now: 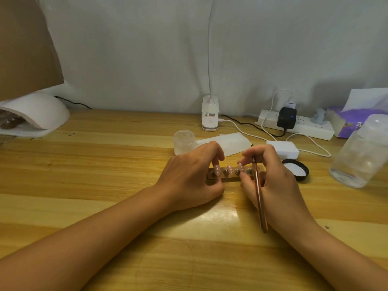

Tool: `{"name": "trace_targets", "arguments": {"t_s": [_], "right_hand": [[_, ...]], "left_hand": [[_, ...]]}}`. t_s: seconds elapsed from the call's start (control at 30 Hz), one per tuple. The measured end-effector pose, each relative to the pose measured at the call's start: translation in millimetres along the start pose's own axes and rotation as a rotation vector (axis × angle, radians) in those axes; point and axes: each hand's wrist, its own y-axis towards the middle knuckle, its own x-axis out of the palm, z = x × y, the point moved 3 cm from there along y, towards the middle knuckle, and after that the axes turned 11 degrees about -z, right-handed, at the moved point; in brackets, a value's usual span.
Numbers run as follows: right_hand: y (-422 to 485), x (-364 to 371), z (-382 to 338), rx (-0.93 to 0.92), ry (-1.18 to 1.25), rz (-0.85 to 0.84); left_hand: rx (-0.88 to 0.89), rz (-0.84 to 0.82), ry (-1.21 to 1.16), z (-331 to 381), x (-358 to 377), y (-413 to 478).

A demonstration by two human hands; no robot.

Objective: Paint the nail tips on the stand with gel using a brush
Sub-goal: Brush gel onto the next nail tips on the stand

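A small dark stand (pixel 231 179) lies on the wooden table at the centre and carries pale pink nail tips (pixel 229 169) with white dots on metal pegs. My left hand (pixel 193 177) grips the stand's left end, fingers curled over it. My right hand (pixel 273 181) holds a copper-coloured brush (pixel 260 198) that slants from the wrist up past the fingers, while its fingertips touch the right part of the stand. The brush's tip points away from the nail tips. A frosted gel jar (pixel 184 142) stands open just behind my left hand.
The jar's black lid (pixel 296 169) lies right of my right hand. A white nail lamp (pixel 35 114) sits far left. At the back are a desk lamp base (pixel 210 116), a power strip (pixel 302 124) with cables, a white box (pixel 283 149), a clear bottle (pixel 361 152) and a tissue pack (pixel 352 120).
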Motion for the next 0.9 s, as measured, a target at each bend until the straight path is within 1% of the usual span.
{"name": "trace_targets", "arguments": {"t_s": [0.43,0.7,0.83,0.9], "right_hand": [[1.4,0.9,1.6,0.01,-0.018,-0.002],[2.7,0.9,3.0,0.009,0.039,-0.01],[1.0,1.0,-4.7,-0.05,0.003,0.012],[-0.8,3.4,-9.8,-0.094,-0.016,-0.013]], "left_hand": [[-0.063,-0.011,-0.034,-3.7,1.4,1.5],[-0.098,-0.011,-0.062,-6.4,2.7,3.4],[-0.146,-0.006,-0.089,-11.0,4.6,4.9],[-0.161,0.011,-0.088,-12.9,5.5,5.6]]}}
